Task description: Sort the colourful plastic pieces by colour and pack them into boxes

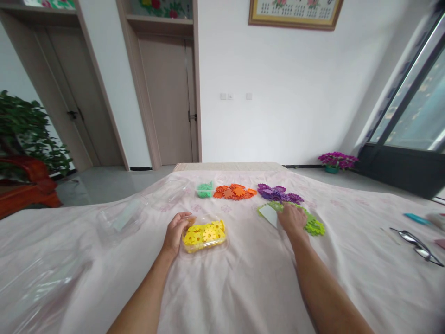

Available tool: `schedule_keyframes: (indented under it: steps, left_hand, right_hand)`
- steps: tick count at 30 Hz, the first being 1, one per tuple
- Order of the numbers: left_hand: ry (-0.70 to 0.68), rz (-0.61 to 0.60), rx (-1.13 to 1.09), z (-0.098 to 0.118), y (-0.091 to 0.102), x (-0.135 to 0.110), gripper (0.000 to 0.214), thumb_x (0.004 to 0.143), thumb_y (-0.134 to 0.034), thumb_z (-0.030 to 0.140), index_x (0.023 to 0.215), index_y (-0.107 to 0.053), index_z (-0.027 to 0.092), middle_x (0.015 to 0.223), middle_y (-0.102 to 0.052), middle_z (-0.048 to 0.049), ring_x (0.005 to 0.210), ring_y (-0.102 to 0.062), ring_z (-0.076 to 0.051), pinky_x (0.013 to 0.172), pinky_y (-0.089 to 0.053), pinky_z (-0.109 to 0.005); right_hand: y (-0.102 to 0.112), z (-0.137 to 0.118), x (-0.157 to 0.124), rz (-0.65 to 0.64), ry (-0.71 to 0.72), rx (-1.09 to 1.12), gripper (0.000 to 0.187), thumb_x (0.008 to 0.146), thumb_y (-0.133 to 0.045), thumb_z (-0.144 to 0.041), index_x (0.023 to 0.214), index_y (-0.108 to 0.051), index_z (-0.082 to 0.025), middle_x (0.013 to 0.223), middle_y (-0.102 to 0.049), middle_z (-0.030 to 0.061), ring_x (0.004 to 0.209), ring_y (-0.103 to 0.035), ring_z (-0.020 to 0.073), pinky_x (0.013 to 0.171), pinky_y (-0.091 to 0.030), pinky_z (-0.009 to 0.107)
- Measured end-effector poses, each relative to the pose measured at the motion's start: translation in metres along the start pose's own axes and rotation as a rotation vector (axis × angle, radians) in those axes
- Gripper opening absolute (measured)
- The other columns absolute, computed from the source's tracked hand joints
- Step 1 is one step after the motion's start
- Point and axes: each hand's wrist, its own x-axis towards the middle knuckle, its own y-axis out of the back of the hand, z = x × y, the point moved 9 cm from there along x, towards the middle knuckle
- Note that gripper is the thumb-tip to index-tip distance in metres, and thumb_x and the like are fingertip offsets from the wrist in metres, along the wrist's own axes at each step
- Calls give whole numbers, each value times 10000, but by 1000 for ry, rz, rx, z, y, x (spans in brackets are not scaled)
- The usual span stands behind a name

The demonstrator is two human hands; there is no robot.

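My left hand (176, 232) curls around the left end of a clear plastic box (205, 236) filled with yellow flower-shaped pieces. My right hand (292, 217) lies palm down, fingers stretched, on a pile of light green flower pieces (314, 226), beside a white card (269, 214). Behind these lie a purple pile (280, 193), an orange pile (234, 191) and a small clear box of darker green pieces (205, 189), all on the pink sheet (243, 287).
Empty clear plastic boxes (120, 218) lie at the left on the sheet. Glasses (417, 246) and a teal object (417, 218) lie at the right. Beyond the bed are two doors, a plant, a red wooden seat and a flower pot.
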Motion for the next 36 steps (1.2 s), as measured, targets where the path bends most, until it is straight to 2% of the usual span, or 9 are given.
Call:
schedule_keyframes:
  steps: [4,7,12,16,19,25,28,31,36]
  left_hand:
    - [8,15,-31,2,-1,-2,404,677,-716,374,1011,-619,168,883,-746,-56,851,-685,-214,777,-467,-297]
    - [1,-8,-48,3,-3,-2,422,704,-704,409,1038,-615,167,913,-746,-68,865,-686,-214,789,-473,-302]
    - [-42,-72,-36,11,-9,-10,523,772,-630,545,1133,-618,166,1095,-717,-124,1031,-658,-250,884,-475,-355]
    - [-49,-101,-79,14,-11,-17,617,803,-579,609,1272,-565,208,1252,-654,-132,1175,-594,-248,990,-434,-381]
    - [-34,-86,-144,12,-9,-19,666,816,-567,612,1356,-499,229,1314,-613,-131,1209,-574,-248,1017,-419,-394]
    - [3,-150,-157,19,-17,-23,613,822,-629,513,1359,-515,242,1354,-586,-105,1177,-600,-244,989,-456,-366]
    - [8,-150,-121,22,-18,-23,606,803,-662,481,1344,-532,240,1326,-608,-95,1126,-627,-245,942,-487,-355]
    - [30,-107,-108,17,-14,-19,639,753,-714,450,1312,-542,192,1201,-677,-109,1008,-674,-244,864,-516,-346]
    - [4,-61,-95,11,-6,-14,585,707,-716,321,1259,-563,200,1260,-652,-104,986,-677,-218,856,-512,-318]
  right_hand:
    - [26,-17,-5,-25,49,133,398,865,-515,-297,1234,-649,-239,1200,-630,133,1099,-573,292,846,-422,368]
    - [58,-49,-19,10,127,306,329,876,-511,-314,1146,-692,-265,1146,-651,81,1028,-604,238,794,-423,302]
    - [101,-129,-90,174,452,597,224,889,-506,-266,1005,-697,-249,1065,-670,50,929,-615,195,772,-435,286]
    - [92,-186,-169,60,833,778,152,886,-558,-257,990,-667,-240,1042,-686,53,977,-605,208,869,-448,323]
    - [79,-208,-212,-18,1039,775,112,917,-560,-283,932,-661,-237,963,-704,46,922,-610,205,873,-430,337]
    - [81,-222,-236,-39,1207,797,162,941,-494,-244,947,-656,-231,905,-707,56,868,-613,197,840,-434,329]
    - [84,-225,-237,-122,1231,915,171,937,-490,-246,969,-658,-239,901,-704,46,857,-626,182,839,-460,312]
    - [80,-220,-223,-166,1113,1110,198,950,-467,-259,1001,-657,-243,936,-696,39,882,-638,172,839,-485,299]
    - [58,-180,-176,76,695,1159,266,940,-452,-311,1100,-646,-225,1068,-642,87,1015,-593,210,899,-482,352]
